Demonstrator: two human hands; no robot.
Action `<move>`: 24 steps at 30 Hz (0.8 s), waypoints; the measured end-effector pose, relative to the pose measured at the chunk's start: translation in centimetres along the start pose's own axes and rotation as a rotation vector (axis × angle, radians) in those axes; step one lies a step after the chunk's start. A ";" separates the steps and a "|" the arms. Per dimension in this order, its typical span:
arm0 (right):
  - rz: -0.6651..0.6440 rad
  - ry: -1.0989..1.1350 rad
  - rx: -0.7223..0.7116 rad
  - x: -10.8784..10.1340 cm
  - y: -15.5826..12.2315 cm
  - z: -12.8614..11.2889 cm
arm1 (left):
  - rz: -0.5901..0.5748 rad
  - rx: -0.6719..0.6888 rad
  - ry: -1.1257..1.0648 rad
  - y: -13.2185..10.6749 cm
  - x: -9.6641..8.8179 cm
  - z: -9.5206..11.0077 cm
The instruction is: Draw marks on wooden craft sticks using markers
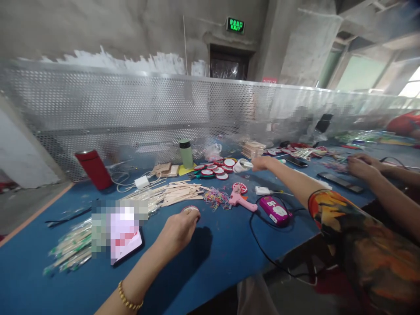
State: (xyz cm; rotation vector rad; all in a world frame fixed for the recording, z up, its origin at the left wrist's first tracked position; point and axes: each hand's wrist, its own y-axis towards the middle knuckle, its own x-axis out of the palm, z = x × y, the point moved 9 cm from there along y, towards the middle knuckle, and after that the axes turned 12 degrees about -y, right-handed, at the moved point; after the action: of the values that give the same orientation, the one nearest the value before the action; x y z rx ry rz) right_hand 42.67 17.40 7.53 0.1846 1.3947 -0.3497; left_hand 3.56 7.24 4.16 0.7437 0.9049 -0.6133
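My left hand [180, 226] is closed over the blue table and pinches a small round disc with a red rim [190, 208], mostly hidden by the fingers. Farther off, my right hand [260, 163] is stretched forward with its fingers closed around a thin white stick [248, 165]. The stick's tip meets the opening of a white cup-like cylinder [240, 166]; whether it is inside I cannot tell. Behind my left hand lie flat wooden sticks [182, 192] and a heap of coloured rubber bands [216, 198]. A pink glue gun [241, 199] rests between my hands.
Red-rimmed round pieces [217, 169] are piled near a green bottle [186, 154]. A purple box [274, 211] trails a black cable. On the left stand a red flask [94, 169], a lit phone [127, 249] and wrapped sticks [74, 247]. At right are a co-worker's hands [362, 168].
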 end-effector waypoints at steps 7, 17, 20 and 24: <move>-0.062 0.005 0.101 0.8 -0.1 -0.3 | -0.104 -0.036 0.069 0.3 0.8 -0.2; 0.026 0.190 0.084 4.0 -0.3 -4.8 | -0.146 -0.029 0.071 0.2 1.7 0.2; 0.061 0.281 -0.020 2.8 -0.6 -7.7 | -0.157 -0.015 0.064 0.1 1.7 0.5; 0.127 0.376 -0.106 0.2 -1.4 -8.7 | -0.134 -0.011 0.068 0.1 1.4 0.3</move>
State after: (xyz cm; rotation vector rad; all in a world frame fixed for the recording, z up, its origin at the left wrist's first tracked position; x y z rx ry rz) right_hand 34.10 18.94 5.96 0.2596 1.7582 -0.1381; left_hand 4.50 6.85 3.09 0.7013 1.0259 -0.7039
